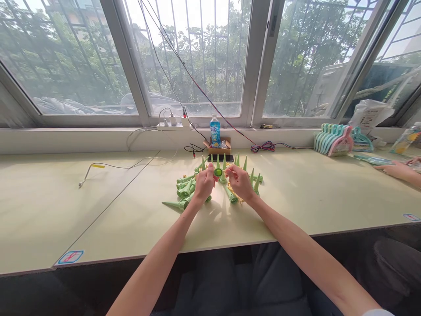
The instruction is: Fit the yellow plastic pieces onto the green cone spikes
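Wrapped round a green plastic spike (218,172), my left hand (205,182) keeps its round open end turned toward me. Close by on the right, my right hand (239,181) has its fingers pinched together; whatever is between them is too small to make out. Left of my hands lies a heap of green cone-shaped spikes (186,186). More spikes (245,163) stand point-up behind and to the right of my hands. Small yellow pieces (240,199) are partly hidden beneath my right hand.
Behind the spikes lie a dark phone (220,157) and a cardboard box (226,144) with a blue bottle (215,131). Cables (263,146) run along the wall. Pastel dustpan-like items (338,139) stand at right, near another person's hand (393,169).
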`<state>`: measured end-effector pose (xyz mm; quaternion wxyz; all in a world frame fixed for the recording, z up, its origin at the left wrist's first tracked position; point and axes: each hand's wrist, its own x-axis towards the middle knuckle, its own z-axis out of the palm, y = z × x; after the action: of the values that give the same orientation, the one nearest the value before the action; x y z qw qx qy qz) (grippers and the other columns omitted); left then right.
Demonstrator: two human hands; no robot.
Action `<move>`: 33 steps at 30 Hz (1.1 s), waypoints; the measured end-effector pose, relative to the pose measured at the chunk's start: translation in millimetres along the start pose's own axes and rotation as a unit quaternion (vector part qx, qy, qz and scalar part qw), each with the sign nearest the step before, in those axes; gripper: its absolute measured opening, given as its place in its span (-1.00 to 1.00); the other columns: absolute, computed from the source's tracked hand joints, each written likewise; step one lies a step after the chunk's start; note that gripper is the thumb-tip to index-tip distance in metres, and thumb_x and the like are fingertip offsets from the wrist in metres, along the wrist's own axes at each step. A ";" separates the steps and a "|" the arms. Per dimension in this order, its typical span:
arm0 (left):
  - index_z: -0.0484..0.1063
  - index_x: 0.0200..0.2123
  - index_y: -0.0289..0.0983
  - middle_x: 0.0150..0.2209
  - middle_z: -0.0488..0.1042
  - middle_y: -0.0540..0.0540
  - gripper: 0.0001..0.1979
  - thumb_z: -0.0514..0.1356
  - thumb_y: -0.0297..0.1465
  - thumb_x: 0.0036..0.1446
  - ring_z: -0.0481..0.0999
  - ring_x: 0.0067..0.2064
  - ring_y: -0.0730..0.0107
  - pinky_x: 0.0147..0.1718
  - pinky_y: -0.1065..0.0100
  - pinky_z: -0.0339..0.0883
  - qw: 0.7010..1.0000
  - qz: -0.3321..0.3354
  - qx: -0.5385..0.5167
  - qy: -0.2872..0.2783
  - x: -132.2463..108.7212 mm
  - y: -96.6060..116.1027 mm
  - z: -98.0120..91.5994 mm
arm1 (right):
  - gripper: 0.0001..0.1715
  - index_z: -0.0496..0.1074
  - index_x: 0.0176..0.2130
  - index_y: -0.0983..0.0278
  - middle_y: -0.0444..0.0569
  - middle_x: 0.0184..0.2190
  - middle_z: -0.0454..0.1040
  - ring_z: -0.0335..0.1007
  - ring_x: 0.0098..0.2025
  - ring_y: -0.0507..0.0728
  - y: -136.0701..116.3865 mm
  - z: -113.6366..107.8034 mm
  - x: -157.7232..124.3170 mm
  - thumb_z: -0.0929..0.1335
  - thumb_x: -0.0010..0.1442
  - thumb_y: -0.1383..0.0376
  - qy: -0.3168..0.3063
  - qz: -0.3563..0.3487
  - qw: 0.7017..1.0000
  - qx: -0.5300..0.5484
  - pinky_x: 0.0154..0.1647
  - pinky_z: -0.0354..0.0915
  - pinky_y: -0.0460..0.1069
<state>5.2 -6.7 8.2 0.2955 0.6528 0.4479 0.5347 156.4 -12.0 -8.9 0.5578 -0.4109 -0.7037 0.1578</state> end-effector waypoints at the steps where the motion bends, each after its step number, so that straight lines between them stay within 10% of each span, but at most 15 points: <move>1: 0.22 -0.77 -0.25 -0.76 0.27 -0.06 -0.31 -0.12 0.02 0.28 0.30 -0.66 0.45 -0.64 0.42 0.17 1.000 -0.003 0.000 -0.003 0.0 0.1 -0.3 | -0.68 0.33 -0.35 0.25 -0.06 -0.44 0.43 0.29 -0.48 0.03 0.0 0.0 0.1 0.21 0.32 0.10 -0.004 -0.002 1.000 0.000 -0.46 0.19 -0.08; 19: 0.05 -0.68 -0.24 -0.79 0.19 0.05 -0.44 0.01 0.00 0.23 0.21 -0.72 0.52 -0.68 0.43 0.09 0.999 0.016 -0.004 -0.042 -3.3 6.3 -3.6 | -0.67 0.33 -0.35 0.25 -0.06 -0.43 0.44 0.29 -0.49 0.03 1.9 0.8 0.5 0.22 0.32 0.08 -0.018 0.007 0.999 0.033 -0.50 0.20 -0.08; 33: 0.31 -0.49 -0.26 -0.67 0.26 0.06 -0.60 0.11 -0.05 0.19 0.31 -0.66 0.50 -0.69 0.48 0.13 0.997 0.042 -0.004 -0.072 -5.3 11.1 -4.6 | -0.56 0.15 -0.50 0.22 -0.19 -0.63 0.17 0.06 -0.58 0.00 -1.2 -0.8 0.8 0.18 0.34 0.07 0.005 0.014 1.000 -0.017 -0.52 0.05 -0.07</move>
<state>3.6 -16.6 16.7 0.3070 0.7066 0.3960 0.4996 156.7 -12.4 -7.2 0.5517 -0.4313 -0.6976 0.1514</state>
